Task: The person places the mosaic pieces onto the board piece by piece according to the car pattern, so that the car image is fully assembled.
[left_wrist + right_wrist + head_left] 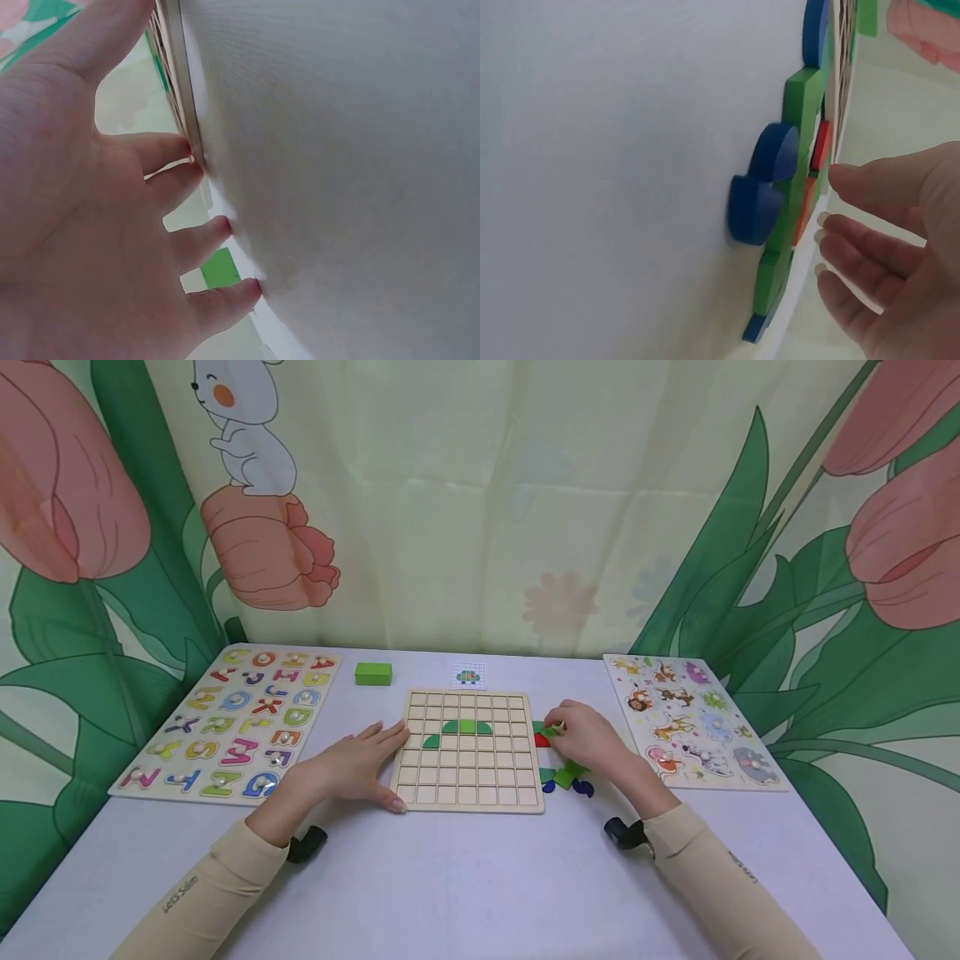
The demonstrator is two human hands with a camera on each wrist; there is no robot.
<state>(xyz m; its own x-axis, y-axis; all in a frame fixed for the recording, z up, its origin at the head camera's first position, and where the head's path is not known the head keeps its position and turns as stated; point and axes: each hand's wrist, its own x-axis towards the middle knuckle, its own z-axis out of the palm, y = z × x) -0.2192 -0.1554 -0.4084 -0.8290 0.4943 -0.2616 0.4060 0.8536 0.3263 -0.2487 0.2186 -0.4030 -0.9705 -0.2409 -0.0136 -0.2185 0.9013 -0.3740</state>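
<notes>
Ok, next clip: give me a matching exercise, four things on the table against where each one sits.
Things:
1. alphabet puzzle
2. animal puzzle
3. green block
4. left hand

Places:
A. at the left edge of the grid board
B. far right of the table
C. far left of the table
D. behind the grid board, towards the curtain

Pairs: 1-C, 2-B, 3-D, 4-A
</notes>
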